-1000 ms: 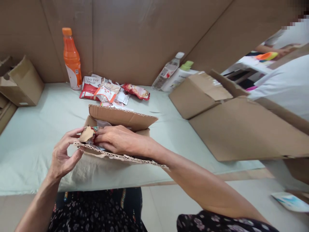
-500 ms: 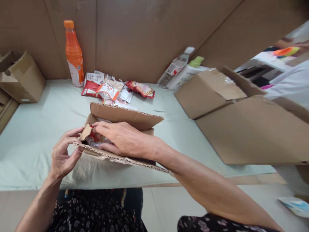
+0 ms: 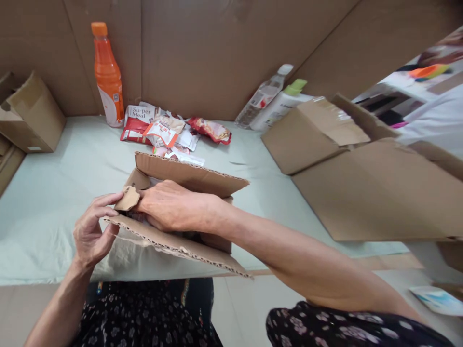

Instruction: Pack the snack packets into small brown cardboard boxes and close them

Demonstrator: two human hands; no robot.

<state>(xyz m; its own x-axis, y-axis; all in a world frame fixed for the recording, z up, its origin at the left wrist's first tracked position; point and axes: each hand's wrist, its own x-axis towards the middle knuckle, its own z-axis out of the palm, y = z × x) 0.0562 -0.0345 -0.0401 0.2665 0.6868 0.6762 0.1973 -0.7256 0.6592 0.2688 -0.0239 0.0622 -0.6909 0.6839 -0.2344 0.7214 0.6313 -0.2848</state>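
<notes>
An open cardboard box (image 3: pixel 191 176) with its flaps raised sits on the cloth in front of me. My left hand (image 3: pixel 94 226) grips its left end, fingers at the small torn end flap (image 3: pixel 127 198) and thumb by the near flap (image 3: pixel 173 243). Deep inside the box is my right hand (image 3: pixel 170 205), back of the hand upward. Its fingers are hidden by the box and the torn flap, so what they touch does not show. A little clear plastic shows beside that hand.
Behind the box lie several snack packets (image 3: pixel 162 130). An orange drink bottle (image 3: pixel 108 79) stands at back left; a clear bottle (image 3: pixel 265 96) and a green-capped white bottle (image 3: pixel 278 108) lean at back right. Larger cartons (image 3: pixel 376 188) stand right, another box (image 3: pixel 39 115) left.
My right hand has gone deeper into the box, and the red packet seen under its fingers is now out of sight. The near flap has tipped outward, toward me.
</notes>
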